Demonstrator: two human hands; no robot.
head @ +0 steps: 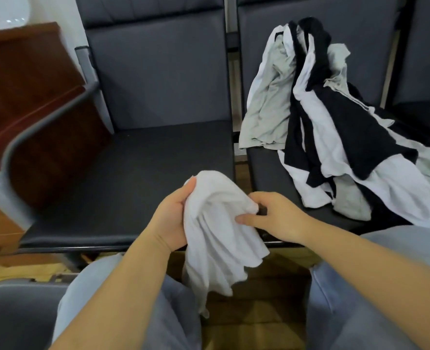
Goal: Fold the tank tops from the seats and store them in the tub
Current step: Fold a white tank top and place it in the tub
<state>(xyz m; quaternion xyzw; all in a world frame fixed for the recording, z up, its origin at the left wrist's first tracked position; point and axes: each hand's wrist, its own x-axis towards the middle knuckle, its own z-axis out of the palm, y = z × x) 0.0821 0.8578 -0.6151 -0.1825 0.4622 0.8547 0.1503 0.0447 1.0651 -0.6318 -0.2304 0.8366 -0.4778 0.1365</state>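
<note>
A bunched white tank top (216,233) hangs between my knees in front of the seats. My left hand (173,218) grips its upper left side, fingers curled into the cloth. My right hand (274,215) pinches a fold at its right edge between thumb and fingers. A pile of white, grey and black tank tops (335,137) lies draped over the right seat and its backrest. The left seat (123,178) holds nothing. The grey rim at the lower left (14,314) may be the tub; I cannot tell.
Dark padded seats stand in a row ahead, with a grey armrest (39,127) curving at the left. A brown wooden cabinet (27,79) stands behind the armrest. My legs in light jeans (375,286) frame a strip of wooden floor (259,299).
</note>
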